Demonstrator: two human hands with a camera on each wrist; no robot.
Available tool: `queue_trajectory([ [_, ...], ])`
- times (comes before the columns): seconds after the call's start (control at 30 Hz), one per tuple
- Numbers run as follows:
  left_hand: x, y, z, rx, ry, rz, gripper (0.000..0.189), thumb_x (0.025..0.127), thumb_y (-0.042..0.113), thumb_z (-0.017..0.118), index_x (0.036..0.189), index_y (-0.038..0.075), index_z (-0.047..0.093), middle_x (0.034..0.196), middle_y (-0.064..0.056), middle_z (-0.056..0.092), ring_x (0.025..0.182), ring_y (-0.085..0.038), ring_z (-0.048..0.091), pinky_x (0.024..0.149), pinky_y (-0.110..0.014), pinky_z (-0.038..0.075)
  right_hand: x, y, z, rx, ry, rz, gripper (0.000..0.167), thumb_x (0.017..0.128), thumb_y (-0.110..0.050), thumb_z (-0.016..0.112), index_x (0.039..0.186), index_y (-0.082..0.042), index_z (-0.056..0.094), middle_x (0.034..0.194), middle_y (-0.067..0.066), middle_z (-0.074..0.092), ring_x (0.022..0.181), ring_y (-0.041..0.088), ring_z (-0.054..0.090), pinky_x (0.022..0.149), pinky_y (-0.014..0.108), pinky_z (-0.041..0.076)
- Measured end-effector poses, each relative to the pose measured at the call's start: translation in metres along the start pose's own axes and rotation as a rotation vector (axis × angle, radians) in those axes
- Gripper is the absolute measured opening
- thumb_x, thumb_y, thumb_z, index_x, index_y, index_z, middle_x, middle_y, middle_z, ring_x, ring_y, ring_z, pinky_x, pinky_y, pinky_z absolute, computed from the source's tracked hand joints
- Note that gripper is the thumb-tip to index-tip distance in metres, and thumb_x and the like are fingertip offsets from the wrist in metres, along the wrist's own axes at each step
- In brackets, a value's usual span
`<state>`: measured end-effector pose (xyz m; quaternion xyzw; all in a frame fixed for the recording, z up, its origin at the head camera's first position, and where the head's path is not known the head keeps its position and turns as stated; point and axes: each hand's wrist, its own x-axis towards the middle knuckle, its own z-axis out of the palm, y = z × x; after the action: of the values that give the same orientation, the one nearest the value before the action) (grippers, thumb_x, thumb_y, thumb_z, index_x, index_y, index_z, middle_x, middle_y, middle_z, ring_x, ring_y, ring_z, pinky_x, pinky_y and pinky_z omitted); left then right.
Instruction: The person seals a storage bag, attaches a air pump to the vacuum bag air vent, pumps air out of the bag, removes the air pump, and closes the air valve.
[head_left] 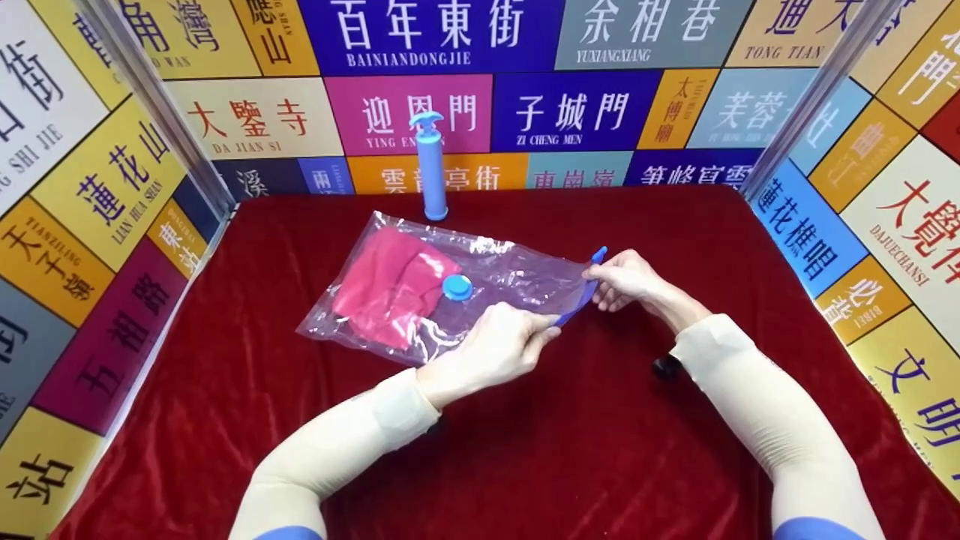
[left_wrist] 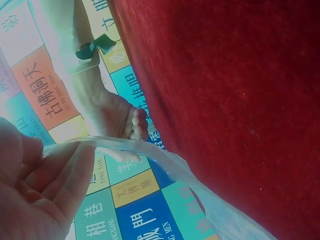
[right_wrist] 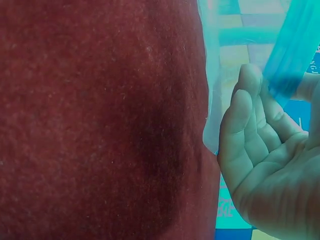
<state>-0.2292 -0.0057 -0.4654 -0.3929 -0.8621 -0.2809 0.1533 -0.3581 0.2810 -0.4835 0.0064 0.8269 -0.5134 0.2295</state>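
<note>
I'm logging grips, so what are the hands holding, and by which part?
The bag, by its blue edge: the left hand at the near end, the right hand toward the far end.

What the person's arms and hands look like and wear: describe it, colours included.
Both arms wear long cream sleeves with wide cuffs; blue fabric shows above them. A small black piece sits by the right cuff. The left hand and right hand are bare, without gloves.
</note>
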Motion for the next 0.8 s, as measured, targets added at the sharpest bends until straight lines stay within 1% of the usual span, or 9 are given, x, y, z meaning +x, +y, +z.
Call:
queue_trajectory([
  [0.1, -0.002, -0.002, 0.0, 0.023, 0.001, 0.013, 0.02, 0.11, 0.029, 0.072, 0.114, 0.017, 0.088, 0.076, 0.003, 0.081, 0.064, -0.016, 0.074, 0.069, -0.04, 0.065, 0.0, 0.0, 0.0, 0.001, 0.017, -0.002, 0.024, 0.104, -0.024, 0.072, 0.088, -0.009, 0.082, 0.063, 0.0, 0.076, 0.053, 0.009, 0.073, 0.054, 0.023, 0.063],
  [0.23, -0.006, -0.006, -0.001, 0.05, -0.007, -0.001, 0.028, 0.108, 0.035, 0.076, 0.12, 0.013, 0.087, 0.077, 0.002, 0.083, 0.066, -0.017, 0.077, 0.071, -0.042, 0.068, 0.0, 0.001, -0.001, -0.002, 0.05, -0.006, 0.021, 0.103, -0.023, 0.073, 0.098, -0.004, 0.081, 0.061, 0.0, 0.074, 0.052, 0.008, 0.072, 0.054, 0.023, 0.063],
  [0.3, -0.009, -0.009, -0.001, 0.044, -0.012, -0.019, 0.031, 0.106, 0.036, 0.078, 0.122, 0.011, 0.087, 0.078, 0.001, 0.084, 0.067, -0.017, 0.078, 0.072, -0.041, 0.068, 0.001, 0.001, -0.002, -0.004, 0.07, -0.009, 0.023, 0.103, -0.023, 0.074, 0.102, -0.001, 0.081, 0.059, 0.0, 0.073, 0.052, 0.008, 0.072, 0.053, 0.024, 0.063],
  [0.43, -0.014, -0.017, -0.004, 0.019, -0.008, -0.06, 0.034, 0.105, 0.036, 0.079, 0.124, 0.008, 0.086, 0.092, -0.003, 0.089, 0.076, -0.018, 0.084, 0.077, -0.04, 0.071, 0.001, 0.002, -0.003, -0.012, 0.104, -0.02, 0.029, 0.102, -0.023, 0.075, 0.109, 0.004, 0.081, 0.058, -0.002, 0.07, 0.051, 0.009, 0.07, 0.053, 0.025, 0.063],
  [0.53, -0.016, -0.025, -0.008, 0.009, 0.002, -0.09, 0.031, 0.105, 0.033, 0.08, 0.121, 0.008, 0.087, 0.095, -0.004, 0.089, 0.076, -0.021, 0.084, 0.074, -0.041, 0.071, 0.002, 0.002, -0.003, -0.033, 0.117, -0.033, 0.031, 0.103, -0.023, 0.074, 0.112, 0.006, 0.082, 0.057, -0.004, 0.068, 0.051, 0.009, 0.069, 0.054, 0.025, 0.063],
  [0.6, -0.018, -0.032, -0.013, -0.005, 0.0, -0.115, 0.031, 0.105, 0.03, 0.079, 0.122, 0.006, 0.086, 0.097, -0.008, 0.089, 0.076, -0.023, 0.085, 0.074, -0.04, 0.071, 0.002, 0.002, -0.003, -0.048, 0.122, -0.038, 0.032, 0.104, -0.023, 0.074, 0.112, 0.006, 0.082, 0.057, -0.006, 0.066, 0.05, 0.008, 0.068, 0.054, 0.025, 0.063],
  [0.7, -0.019, -0.042, -0.022, 0.004, -0.009, -0.176, 0.034, 0.106, 0.029, 0.078, 0.127, 0.002, 0.083, 0.109, -0.014, 0.088, 0.084, -0.028, 0.086, 0.08, -0.042, 0.072, 0.003, 0.002, -0.003, -0.057, 0.119, -0.04, 0.032, 0.106, -0.023, 0.073, 0.113, 0.007, 0.08, 0.056, -0.007, 0.065, 0.05, 0.007, 0.067, 0.054, 0.025, 0.064],
  [0.8, -0.022, -0.055, -0.03, 0.039, -0.02, -0.252, 0.034, 0.107, 0.028, 0.076, 0.13, 0.003, 0.082, 0.117, -0.016, 0.087, 0.09, -0.031, 0.086, 0.086, -0.044, 0.072, 0.003, 0.002, -0.003, -0.061, 0.108, -0.036, 0.035, 0.108, -0.024, 0.073, 0.118, 0.009, 0.078, 0.058, -0.008, 0.066, 0.051, 0.006, 0.068, 0.055, 0.024, 0.064],
])
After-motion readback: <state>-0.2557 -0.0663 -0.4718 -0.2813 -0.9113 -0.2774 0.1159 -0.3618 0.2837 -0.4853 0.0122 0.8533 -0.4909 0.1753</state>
